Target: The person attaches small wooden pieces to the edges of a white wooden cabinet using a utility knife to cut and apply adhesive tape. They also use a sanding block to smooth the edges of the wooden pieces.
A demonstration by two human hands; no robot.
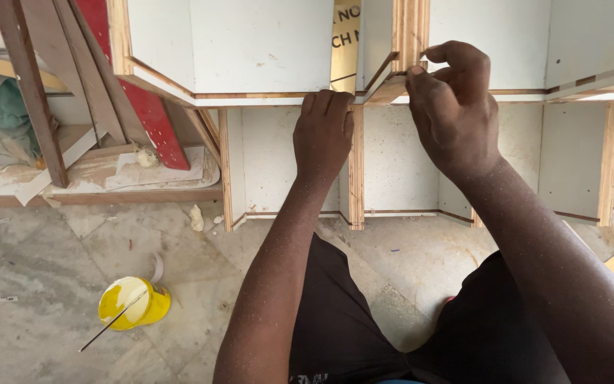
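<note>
You are sitting in front of a white laminated plywood cabinet (264,57) and you are working on its front edge. Your left hand (323,131) is lying with curled fingers on the edge of the horizontal panel, just above a vertical divider (356,171); it is pressing on the board and is not pinching anything. Your right hand (453,99) is raised a little higher, and its thumb and forefinger are pressed together on the plywood edge of an upright panel (410,32), where a thin wooden edge strip (385,89) is meeting it at an angle. Whether something small is held between these fingertips, I cannot tell.

Below the hands, the lower compartments of the cabinet are standing open, with bare plywood edges showing. On the stone floor (37,270) to your left, a yellow glue pot (134,304) is standing, well apart from your hands, and a thin stick (111,323) is leaning in it. Further left, dark wooden boards (33,92) and a red board (143,99) are leaning beside the cabinet.
</note>
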